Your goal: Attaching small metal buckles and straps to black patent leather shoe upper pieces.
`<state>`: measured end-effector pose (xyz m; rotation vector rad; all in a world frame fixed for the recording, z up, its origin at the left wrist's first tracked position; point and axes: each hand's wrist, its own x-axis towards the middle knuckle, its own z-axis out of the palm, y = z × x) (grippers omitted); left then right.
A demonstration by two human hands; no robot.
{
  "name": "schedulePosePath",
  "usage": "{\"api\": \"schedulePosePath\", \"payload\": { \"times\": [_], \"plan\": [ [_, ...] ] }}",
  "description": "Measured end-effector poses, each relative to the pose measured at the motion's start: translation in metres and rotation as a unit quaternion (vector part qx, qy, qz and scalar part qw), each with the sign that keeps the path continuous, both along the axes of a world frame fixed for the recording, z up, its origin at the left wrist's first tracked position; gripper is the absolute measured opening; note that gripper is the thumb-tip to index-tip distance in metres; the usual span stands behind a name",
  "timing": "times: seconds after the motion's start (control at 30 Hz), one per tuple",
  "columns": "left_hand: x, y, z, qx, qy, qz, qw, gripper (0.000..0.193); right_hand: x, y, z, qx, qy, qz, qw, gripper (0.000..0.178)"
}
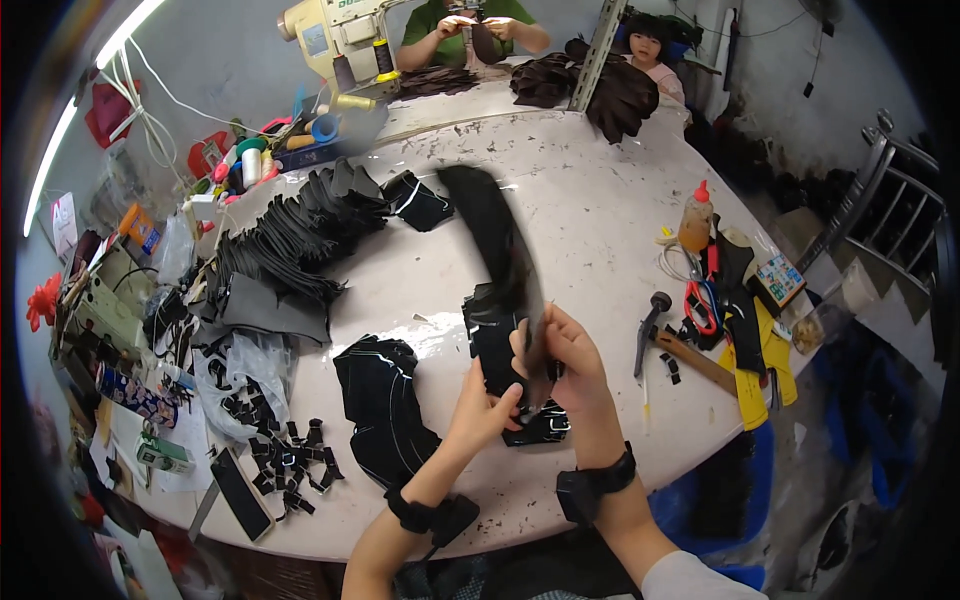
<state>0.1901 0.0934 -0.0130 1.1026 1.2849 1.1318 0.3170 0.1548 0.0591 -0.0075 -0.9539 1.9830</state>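
A long black strip of leather or fabric [490,225] stands tilted in front of me, blurred by motion. My right hand [568,358] is closed around its lower part. My left hand [483,402] grips its bottom end, with the thumb pressed toward it; the fingertips are partly hidden. Just behind and under my hands lies a stack of black pieces with pale edging [543,424]. Left of my left forearm sits another pile of black edged pieces [385,405]. A small black bundle [417,202] rests farther back.
Dark grey cut pieces [300,235] fan out at the left, above small black buckle straps [293,465] and a phone [241,493]. A hammer [690,362], red-handled scissors [700,308] and a glue bottle [696,217] lie right. Across the table, a person works by a sewing machine [335,45]; another person watches.
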Motion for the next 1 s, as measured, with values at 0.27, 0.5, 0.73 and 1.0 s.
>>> {"api": "schedulePosePath", "payload": {
  "times": [0.27,0.5,0.73,1.0],
  "plan": [
    [-0.020,-0.059,0.068,0.135,-0.029,-0.030,0.990,0.060,-0.012,-0.011,0.008,0.114,-0.249,-0.105,0.956,0.014],
    [-0.023,-0.081,0.078,0.146,-0.106,0.222,0.958,0.022,-0.026,-0.045,0.007,0.187,-0.313,-0.009,0.931,0.028],
    [-0.027,-0.113,0.072,0.129,-0.109,0.214,0.962,0.018,-0.003,-0.098,-0.001,0.136,-0.360,-0.072,0.920,0.025],
    [-0.027,-0.152,0.052,0.138,-0.026,0.190,0.972,0.013,0.004,-0.130,-0.017,0.358,-0.464,-0.219,0.780,0.013]
  ]
}}
